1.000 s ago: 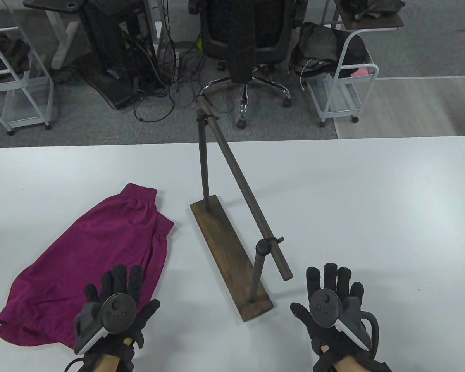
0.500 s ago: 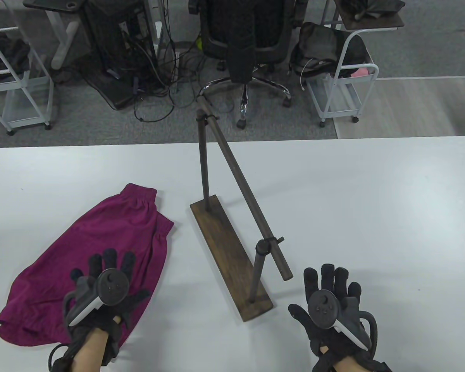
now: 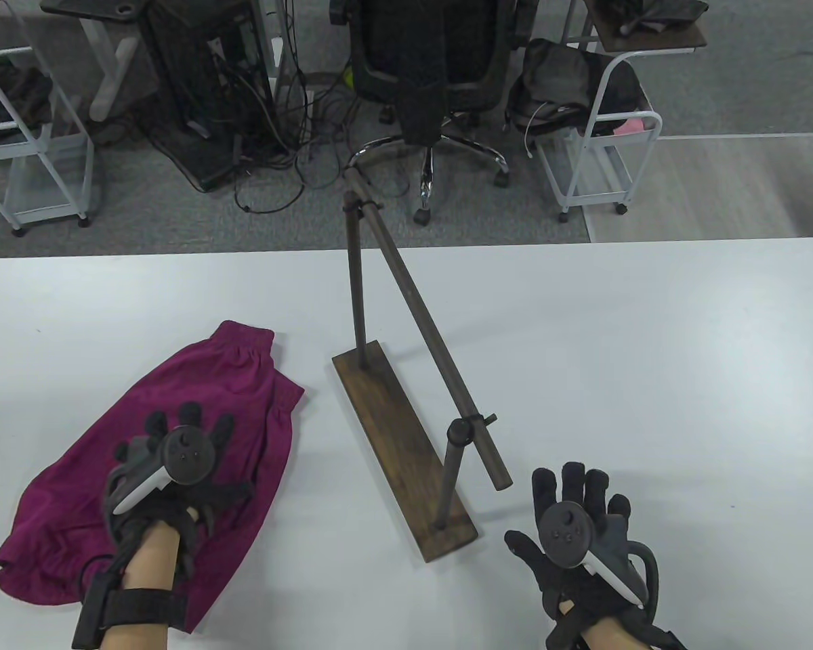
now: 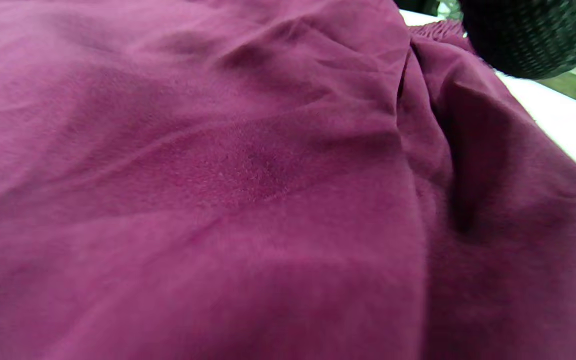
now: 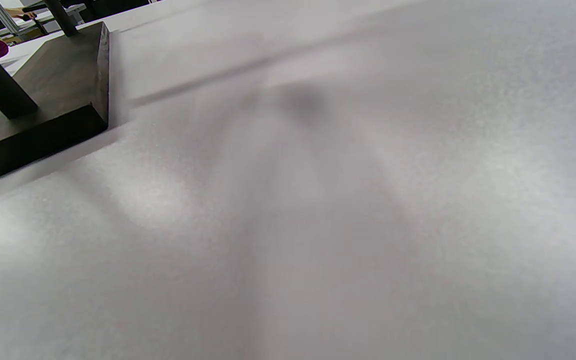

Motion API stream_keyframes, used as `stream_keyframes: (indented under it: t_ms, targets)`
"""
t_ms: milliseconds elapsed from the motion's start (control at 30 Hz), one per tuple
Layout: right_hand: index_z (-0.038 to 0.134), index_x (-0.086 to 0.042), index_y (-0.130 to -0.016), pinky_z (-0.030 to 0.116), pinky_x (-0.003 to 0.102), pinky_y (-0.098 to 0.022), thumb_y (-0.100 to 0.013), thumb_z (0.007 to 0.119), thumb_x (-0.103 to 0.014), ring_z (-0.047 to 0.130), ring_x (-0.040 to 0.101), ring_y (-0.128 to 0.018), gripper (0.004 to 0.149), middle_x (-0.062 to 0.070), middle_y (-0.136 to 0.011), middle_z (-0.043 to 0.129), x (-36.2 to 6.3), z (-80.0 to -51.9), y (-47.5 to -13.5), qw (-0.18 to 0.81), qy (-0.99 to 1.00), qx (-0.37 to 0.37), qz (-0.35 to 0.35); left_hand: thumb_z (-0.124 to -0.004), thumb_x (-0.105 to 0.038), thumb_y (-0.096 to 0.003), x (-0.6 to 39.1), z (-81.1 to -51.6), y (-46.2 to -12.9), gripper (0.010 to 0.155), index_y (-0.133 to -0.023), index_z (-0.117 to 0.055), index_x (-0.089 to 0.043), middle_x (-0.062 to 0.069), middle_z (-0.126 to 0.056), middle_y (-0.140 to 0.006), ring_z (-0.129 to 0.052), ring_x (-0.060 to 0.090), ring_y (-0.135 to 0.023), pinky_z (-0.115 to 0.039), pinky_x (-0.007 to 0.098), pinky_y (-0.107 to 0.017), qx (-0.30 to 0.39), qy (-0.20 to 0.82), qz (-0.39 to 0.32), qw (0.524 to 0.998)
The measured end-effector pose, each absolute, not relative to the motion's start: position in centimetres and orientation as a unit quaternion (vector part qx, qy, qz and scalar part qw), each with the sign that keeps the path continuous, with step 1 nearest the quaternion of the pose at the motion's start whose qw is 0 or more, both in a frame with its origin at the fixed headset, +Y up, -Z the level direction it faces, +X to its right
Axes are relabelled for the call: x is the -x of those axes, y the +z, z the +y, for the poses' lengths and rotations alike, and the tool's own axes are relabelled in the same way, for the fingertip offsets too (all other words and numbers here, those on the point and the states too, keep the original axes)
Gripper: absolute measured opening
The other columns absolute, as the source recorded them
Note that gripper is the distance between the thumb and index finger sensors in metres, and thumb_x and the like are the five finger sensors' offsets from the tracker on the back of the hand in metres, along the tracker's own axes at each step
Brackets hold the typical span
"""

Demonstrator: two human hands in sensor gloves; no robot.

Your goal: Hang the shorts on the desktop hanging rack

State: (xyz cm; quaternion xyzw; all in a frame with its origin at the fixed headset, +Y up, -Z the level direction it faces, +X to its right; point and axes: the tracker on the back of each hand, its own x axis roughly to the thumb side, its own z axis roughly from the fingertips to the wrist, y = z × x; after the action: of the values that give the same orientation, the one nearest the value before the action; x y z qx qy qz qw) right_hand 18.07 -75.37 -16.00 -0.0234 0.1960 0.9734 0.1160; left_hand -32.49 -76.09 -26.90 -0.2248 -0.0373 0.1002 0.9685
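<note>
Magenta shorts [image 3: 196,386] lie flat on the white table [image 3: 616,352] at the left, waistband toward the far side. They fill the left wrist view [image 4: 218,190]. My left hand [image 3: 179,457] is over the middle of the shorts with fingers spread; one gloved fingertip [image 4: 528,35] shows at the top right of that view. The dark wooden rack [image 3: 406,440] stands mid-table, a flat base with two posts and a slanted top bar [image 3: 423,325]. My right hand [image 3: 576,514] lies open and flat on the table, right of the rack's near end, holding nothing.
The rack's base corner [image 5: 43,110] and near post show at the left of the right wrist view. Beyond the table's far edge stand an office chair [image 3: 427,81], wire carts [image 3: 596,135] and cables on the floor.
My left hand has moved forward and left, further onto the shorts, with the forearm now in view. My right hand has barely moved.
</note>
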Motion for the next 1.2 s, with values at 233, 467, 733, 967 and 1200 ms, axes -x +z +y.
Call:
stream_keyframes:
  t_ms: [233,467,733,967,1200]
  targets:
    - [-0.022,-0.039,-0.092,-0.018,0.064,-0.066,-0.053,0.046,-0.066,-0.032,0.035,-0.096,0.083,0.002,-0.100,-0.036,-18.0,-76.0,-16.3,0.115,0.969,0.027,0.217,-0.072,-0.073,-0.0367,33.0,-77.7,-28.6,0.098,-0.110,-0.011,-0.047,0.013,0.020,-0.111,0.017,0.060,-0.099,-0.004,0.091,-0.048,0.262,0.099,-0.032,0.960]
    - [-0.022,-0.039,-0.092,-0.018,0.064,-0.066,-0.053,0.046,-0.066,-0.031,0.036,-0.096,0.083,0.003,-0.099,-0.036,-18.1,-76.4,-16.5,0.129,0.961,0.023,0.242,-0.075,-0.071,-0.0385,33.8,-79.3,-29.1,0.098,-0.108,-0.010,-0.048,0.007,0.016,-0.112,0.013,0.063,-0.099,-0.009,0.092,-0.050,0.288,0.115,-0.029,0.950]
    - [-0.022,-0.039,-0.092,-0.018,0.064,-0.066,-0.053,0.046,-0.066,-0.031,0.036,-0.096,0.083,0.002,-0.099,-0.036,-18.0,-76.4,-16.6,0.125,0.963,0.023,0.239,-0.074,-0.070,-0.0386,34.3,-79.2,-28.9,0.095,-0.111,-0.018,-0.046,0.016,0.012,-0.114,-0.010,0.076,-0.100,-0.028,0.087,-0.065,0.265,0.110,-0.022,0.958]
    - [-0.022,-0.039,-0.092,-0.018,0.064,-0.066,-0.053,0.046,-0.066,-0.031,0.036,-0.096,0.083,0.002,-0.099,-0.036,-18.0,-76.5,-16.6,0.122,0.962,0.020,0.243,-0.077,-0.063,-0.0420,34.9,-78.6,-28.7,0.088,-0.114,-0.029,-0.044,0.024,0.004,-0.115,-0.027,0.076,-0.100,-0.041,0.075,-0.071,0.230,0.106,-0.006,0.967]
    - [-0.022,-0.039,-0.092,-0.018,0.064,-0.066,-0.053,0.046,-0.066,-0.031,0.036,-0.096,0.083,0.002,-0.099,-0.036,-18.0,-76.6,-16.6,0.122,0.962,0.017,0.242,-0.082,-0.054,-0.0475,34.5,-77.6,-28.7,0.082,-0.114,-0.037,-0.042,0.034,-0.009,-0.114,-0.044,0.068,-0.101,-0.056,0.065,-0.072,0.221,0.085,-0.005,0.972]
